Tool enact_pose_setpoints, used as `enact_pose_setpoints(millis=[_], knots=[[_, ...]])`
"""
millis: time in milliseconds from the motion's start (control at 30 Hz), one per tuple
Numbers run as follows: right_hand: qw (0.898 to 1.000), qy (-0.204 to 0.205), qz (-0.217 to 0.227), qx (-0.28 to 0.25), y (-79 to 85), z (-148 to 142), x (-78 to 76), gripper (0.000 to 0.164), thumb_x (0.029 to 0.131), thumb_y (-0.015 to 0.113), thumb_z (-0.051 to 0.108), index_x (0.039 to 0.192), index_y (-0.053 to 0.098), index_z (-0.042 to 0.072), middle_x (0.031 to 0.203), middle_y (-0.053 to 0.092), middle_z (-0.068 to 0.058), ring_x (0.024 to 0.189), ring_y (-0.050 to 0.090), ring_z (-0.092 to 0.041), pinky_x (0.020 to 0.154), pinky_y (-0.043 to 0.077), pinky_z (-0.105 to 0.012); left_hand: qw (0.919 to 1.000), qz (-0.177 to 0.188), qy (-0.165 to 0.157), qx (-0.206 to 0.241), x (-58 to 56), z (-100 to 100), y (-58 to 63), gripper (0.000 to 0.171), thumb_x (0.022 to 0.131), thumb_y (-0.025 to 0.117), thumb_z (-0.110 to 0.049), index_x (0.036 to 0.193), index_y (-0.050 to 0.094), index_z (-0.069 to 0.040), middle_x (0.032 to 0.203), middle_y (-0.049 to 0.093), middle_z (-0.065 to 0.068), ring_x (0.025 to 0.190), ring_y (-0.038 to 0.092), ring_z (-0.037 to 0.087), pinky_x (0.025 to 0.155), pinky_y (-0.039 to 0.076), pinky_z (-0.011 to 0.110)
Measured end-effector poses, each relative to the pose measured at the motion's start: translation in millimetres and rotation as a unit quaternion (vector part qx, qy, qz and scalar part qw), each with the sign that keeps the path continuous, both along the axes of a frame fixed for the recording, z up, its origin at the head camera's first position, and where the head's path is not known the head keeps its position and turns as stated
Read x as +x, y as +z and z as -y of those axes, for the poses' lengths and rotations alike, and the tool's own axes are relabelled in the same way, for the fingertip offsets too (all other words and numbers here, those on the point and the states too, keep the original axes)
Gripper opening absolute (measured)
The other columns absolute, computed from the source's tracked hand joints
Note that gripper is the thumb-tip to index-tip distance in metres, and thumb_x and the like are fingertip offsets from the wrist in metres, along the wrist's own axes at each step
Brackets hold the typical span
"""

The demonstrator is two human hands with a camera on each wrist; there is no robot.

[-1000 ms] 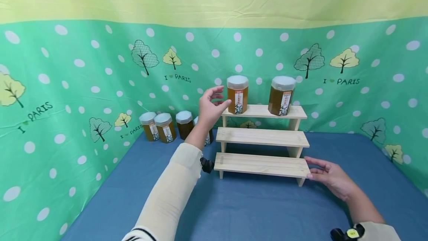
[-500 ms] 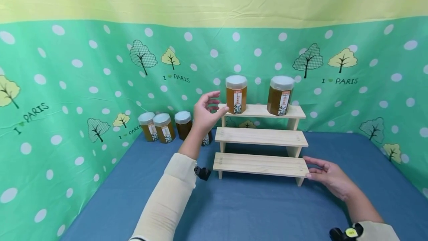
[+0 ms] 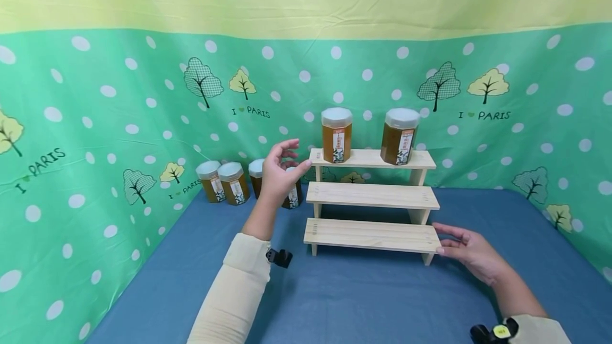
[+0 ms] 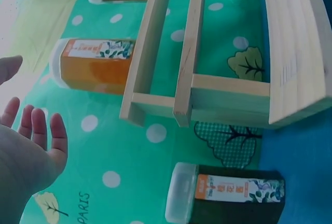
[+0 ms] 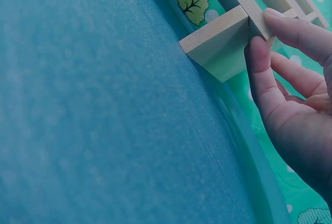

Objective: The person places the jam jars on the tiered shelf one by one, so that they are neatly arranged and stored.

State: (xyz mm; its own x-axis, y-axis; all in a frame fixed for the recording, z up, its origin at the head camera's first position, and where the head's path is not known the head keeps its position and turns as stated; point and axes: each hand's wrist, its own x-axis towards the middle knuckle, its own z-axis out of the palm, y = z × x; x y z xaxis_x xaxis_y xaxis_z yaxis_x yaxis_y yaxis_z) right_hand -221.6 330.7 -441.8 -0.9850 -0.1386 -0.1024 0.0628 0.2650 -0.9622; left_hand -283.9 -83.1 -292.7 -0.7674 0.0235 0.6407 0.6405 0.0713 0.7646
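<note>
My left hand (image 3: pixel 279 174) is empty, fingers relaxed, just left of the top step of the wooden stand (image 3: pixel 373 232). My right hand (image 3: pixel 473 254) pinches the right end of the lowest step. Two jars (image 3: pixel 337 142) stand on top; four other jars (image 3: pixel 234 185) stand left on the bench (image 3: pixel 358 296).

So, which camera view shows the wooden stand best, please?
The head view: it shows all three levels of the wooden stand. The left wrist view shows it sideways, cut off by the frame; the right wrist view shows just parts near one end, partly hidden by the right hand.
</note>
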Motion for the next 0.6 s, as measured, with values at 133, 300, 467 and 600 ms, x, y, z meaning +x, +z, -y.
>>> enact_pose_setpoints(millis=[133,300,467,600], knots=[[1.0,-0.001,0.002,0.0,-0.8,0,-0.5,0.081,0.088,0.073,0.014,0.149,0.025,-0.01,0.12,0.063,-0.013,0.098,0.065,-0.013,0.082,0.051,-0.023,0.9999,0.009,-0.007,0.006,-2.3,9,-7.4,0.045,0.086,0.07,0.004,0.127,0.053,0.011,0.128,0.048,0.027,0.108,0.05,0.039,0.091,0.045,0.056],[1.0,0.002,-0.001,-0.003,-1.1,1,-0.6,0.08,0.089,0.072,0.013,0.149,0.024,-0.011,0.122,0.062,-0.016,0.097,0.065,-0.013,0.081,0.051,-0.024,0.9997,0.015,-0.003,0.018,-17.1,23,-25.7,0.048,0.087,0.07,0.003,0.131,0.051,0.007,0.133,0.042,0.022,0.118,0.047,0.041,0.094,0.045,0.051],[1.0,-0.002,0.001,-0.004,-1.6,1,-1.0,0.08,0.088,0.073,0.012,0.149,0.025,-0.01,0.123,0.061,-0.018,0.096,0.066,-0.013,0.081,0.052,-0.025,0.9994,0.013,0.008,0.03,-20.4,35,-35.7,0.049,0.086,0.072,0.001,0.131,0.052,0.003,0.133,0.042,0.017,0.116,0.048,0.028,0.093,0.046,0.05],[1.0,-0.007,0.006,-0.001,-0.9,1,-1.0,0.081,0.088,0.073,0.012,0.149,0.025,-0.01,0.123,0.061,-0.017,0.096,0.066,-0.013,0.081,0.051,-0.024,0.9992,0.005,0.015,0.038,-19.8,43,-41.0,0.048,0.086,0.072,0.0,0.13,0.053,0.002,0.132,0.042,0.015,0.113,0.048,0.023,0.091,0.046,0.05]])
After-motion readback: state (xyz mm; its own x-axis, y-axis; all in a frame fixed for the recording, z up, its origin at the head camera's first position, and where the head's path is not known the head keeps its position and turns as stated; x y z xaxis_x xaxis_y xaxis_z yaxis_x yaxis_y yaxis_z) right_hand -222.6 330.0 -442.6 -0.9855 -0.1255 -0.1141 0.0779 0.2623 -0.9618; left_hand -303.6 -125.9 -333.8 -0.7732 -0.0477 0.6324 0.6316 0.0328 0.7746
